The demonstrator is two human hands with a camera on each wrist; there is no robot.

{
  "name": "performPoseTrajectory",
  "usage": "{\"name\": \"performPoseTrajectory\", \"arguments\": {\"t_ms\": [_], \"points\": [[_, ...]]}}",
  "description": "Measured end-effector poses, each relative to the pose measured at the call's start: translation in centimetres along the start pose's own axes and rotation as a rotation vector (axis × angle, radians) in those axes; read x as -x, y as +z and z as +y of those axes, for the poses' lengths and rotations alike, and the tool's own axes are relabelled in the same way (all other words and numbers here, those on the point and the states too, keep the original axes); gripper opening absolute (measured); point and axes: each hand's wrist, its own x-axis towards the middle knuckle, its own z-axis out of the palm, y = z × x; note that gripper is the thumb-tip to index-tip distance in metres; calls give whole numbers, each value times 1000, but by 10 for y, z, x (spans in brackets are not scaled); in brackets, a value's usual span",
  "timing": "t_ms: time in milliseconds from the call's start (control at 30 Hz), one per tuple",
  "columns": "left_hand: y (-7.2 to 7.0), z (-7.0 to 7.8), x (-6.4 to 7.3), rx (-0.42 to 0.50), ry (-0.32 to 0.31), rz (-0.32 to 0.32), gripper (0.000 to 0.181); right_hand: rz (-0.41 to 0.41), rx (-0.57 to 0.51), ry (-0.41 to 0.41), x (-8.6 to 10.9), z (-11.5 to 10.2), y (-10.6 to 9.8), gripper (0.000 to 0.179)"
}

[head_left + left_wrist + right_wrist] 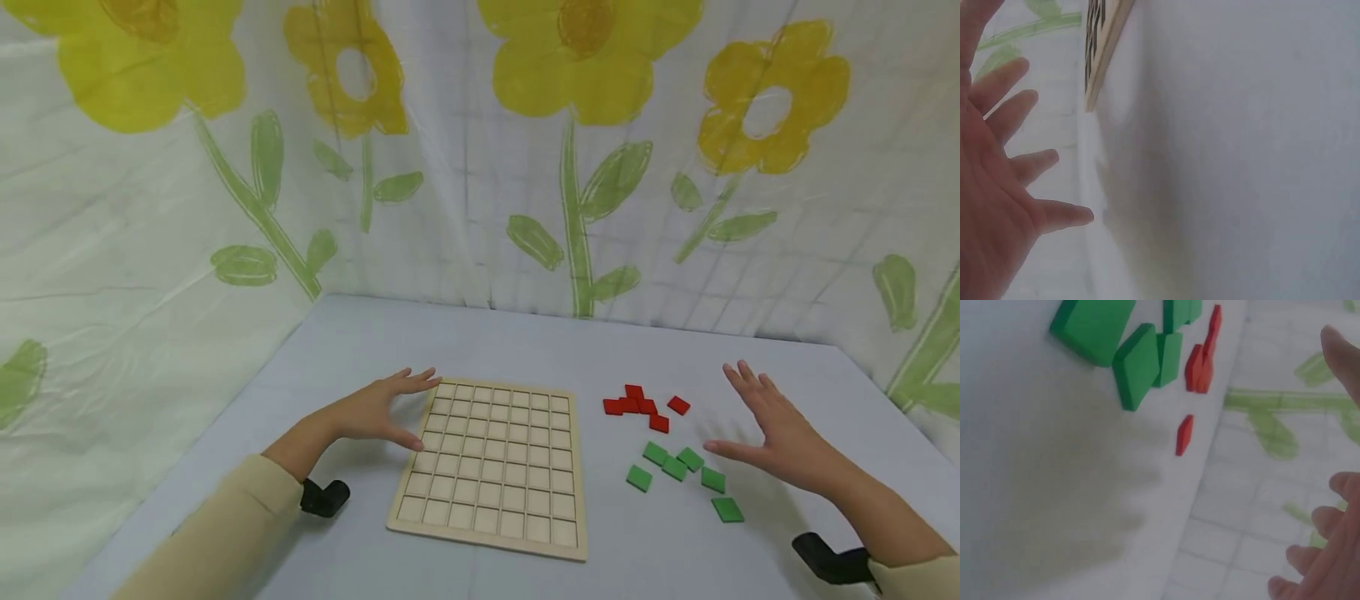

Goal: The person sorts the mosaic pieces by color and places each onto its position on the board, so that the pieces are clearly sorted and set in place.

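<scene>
Six red tiles point(647, 407), six green tiles point(674, 468), one gridded board point(491, 471)

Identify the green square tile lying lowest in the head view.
The green square tile at the group's bottom right; the other five green tiles lie higher.

Looks like a curtained-off tabletop recording booth; impossible to tell whether inside a home, lab or office. Screened from nine o'clock over twelve to three by a creased white curtain point(457, 242) bearing yellow flowers point(588, 62) and green stems point(573, 217). Furnished at six with a white table point(510, 340), and equipped with black wrist mounts point(326, 498) at seven and four.
</scene>
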Motion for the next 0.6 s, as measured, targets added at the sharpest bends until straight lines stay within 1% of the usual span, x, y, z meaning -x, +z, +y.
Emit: {"name": "performPoseTrajectory", "arguments": {"t_ms": [167,300,433,600], "points": [[7,-5,-5,-5,-19,-13,97,-26,-57,28,0,-8,-2,106],[12,-7,-8,-12,-23,-18,95,-35,-98,51,-1,-14,-5,106],[17,-8,-10,-32,-10,-38,90,-40,-135,71,-1,-17,-7,104],[20,-9,-11,-49,7,-50,87,-49,-160,92,-3,-18,-6,104]]}}
